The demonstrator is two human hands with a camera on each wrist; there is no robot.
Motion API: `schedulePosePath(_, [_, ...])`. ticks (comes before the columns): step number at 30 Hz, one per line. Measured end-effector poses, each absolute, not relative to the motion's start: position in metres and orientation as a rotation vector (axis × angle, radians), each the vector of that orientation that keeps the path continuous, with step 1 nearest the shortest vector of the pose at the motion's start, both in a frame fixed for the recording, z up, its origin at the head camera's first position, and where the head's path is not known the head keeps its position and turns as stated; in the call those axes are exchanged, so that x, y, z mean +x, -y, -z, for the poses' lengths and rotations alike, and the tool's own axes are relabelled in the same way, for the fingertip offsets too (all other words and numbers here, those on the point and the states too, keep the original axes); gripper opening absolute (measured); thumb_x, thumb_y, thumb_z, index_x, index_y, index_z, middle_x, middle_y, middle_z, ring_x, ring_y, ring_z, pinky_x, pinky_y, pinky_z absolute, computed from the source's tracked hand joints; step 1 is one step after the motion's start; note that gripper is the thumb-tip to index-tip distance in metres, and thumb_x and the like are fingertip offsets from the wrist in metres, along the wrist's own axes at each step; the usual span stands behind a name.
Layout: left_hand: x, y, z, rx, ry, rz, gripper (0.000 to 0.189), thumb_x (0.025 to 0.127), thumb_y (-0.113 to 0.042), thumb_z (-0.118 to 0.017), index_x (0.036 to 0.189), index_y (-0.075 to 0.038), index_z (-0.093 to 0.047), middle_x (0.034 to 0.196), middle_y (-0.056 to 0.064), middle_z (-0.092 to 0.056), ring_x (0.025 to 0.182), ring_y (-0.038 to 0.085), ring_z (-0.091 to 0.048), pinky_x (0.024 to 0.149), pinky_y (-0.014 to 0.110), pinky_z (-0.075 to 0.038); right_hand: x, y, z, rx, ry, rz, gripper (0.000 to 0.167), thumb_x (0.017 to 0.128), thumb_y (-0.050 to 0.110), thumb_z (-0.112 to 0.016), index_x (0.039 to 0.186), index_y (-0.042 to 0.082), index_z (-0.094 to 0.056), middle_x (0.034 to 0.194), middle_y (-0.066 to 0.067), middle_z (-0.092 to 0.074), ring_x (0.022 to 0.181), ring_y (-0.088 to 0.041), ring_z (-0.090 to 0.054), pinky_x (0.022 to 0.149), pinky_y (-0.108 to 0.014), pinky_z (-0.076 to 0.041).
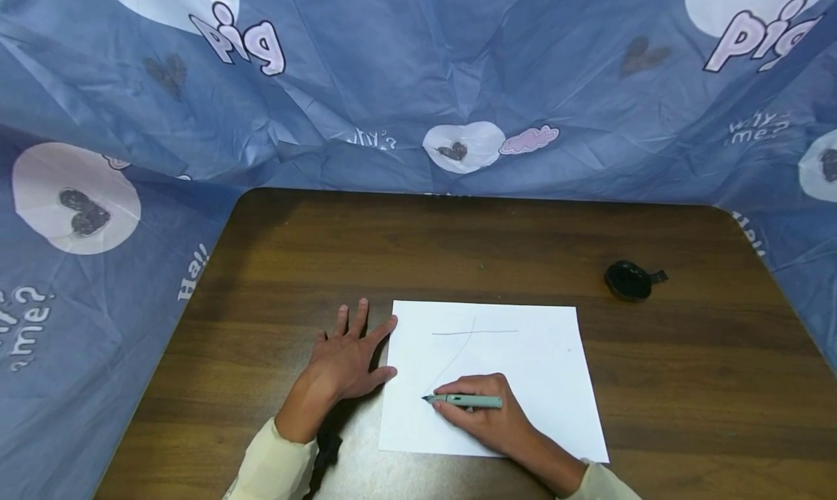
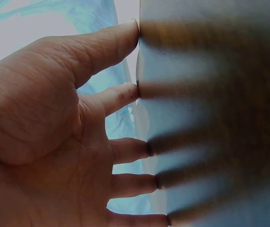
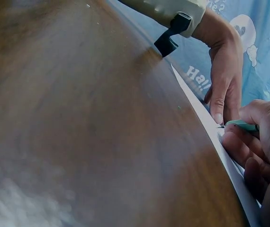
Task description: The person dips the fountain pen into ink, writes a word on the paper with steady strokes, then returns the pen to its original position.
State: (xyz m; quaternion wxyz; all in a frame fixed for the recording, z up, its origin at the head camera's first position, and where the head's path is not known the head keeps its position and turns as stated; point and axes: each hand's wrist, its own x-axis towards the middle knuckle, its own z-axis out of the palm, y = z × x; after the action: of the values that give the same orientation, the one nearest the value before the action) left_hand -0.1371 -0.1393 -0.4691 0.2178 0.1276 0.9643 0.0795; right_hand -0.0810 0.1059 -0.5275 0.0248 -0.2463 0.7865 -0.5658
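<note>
A white sheet of paper (image 1: 536, 376) lies on the table, with a thin horizontal line near its top and a curved line crossing it down toward the lower left. My right hand (image 1: 487, 413) rests on the sheet and pinches a green pen (image 1: 474, 400). The pen's dark nib touches the paper at the curve's lower end. In the right wrist view the same pen (image 3: 241, 125) shows partly between the fingers. My left hand (image 1: 346, 358) lies with fingers spread on the table, its thumb and index fingertip at the sheet's left edge. The left wrist view shows its palm side.
A small round black object (image 1: 628, 280) with a short tab sits on the wooden table (image 1: 418, 253), right of and beyond the sheet. Blue printed cloth (image 1: 392, 64) hangs behind the table and along its sides. A black wrist mount (image 3: 173, 34) sits at the left sleeve.
</note>
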Motion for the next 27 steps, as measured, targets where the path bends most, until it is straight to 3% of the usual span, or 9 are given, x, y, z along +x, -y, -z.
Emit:
schedulePosePath(12, [-0.133,0.142,0.468,0.358,-2.675,-0.244,0.075,0.093,-0.051,-0.064,0.158,-0.029,-0.032,0.165,0.020,-0.010,0.148,0.048,-0.011,0.105,0.073,-0.025,-0.078,-0.103,0.526,-0.721,-2.455,1.776,0.008,0.087,0.014,-0.079,0.095,0.011,-0.080,0.085,0.003,-0.076,0.068,-0.004,-0.068,0.058,-0.027,-0.055])
schedulePosePath(21, [-0.134,0.141,0.470,0.362,-2.676,-0.243,0.075,0.094,-0.052,-0.063,0.158,-0.030,-0.030,0.165,0.020,-0.009,0.148,0.047,-0.011,0.105,0.072,-0.025,-0.099,-0.118,0.523,-0.097,-2.555,1.988,0.013,0.087,0.001,-0.075,0.100,-0.001,-0.077,0.077,-0.007,-0.075,0.068,-0.022,-0.073,0.062,-0.022,-0.055])
schedulePosePath(27, [-0.136,0.140,0.471,0.360,-2.680,-0.237,0.077,0.093,-0.053,-0.064,0.158,-0.032,-0.029,0.165,0.019,-0.008,0.148,0.047,-0.011,0.105,0.072,-0.026,-0.111,-0.131,0.521,-0.008,-2.606,1.994,0.015,0.089,0.007,-0.076,0.102,0.000,-0.077,0.082,-0.008,-0.075,0.071,-0.021,-0.074,0.063,-0.021,-0.055])
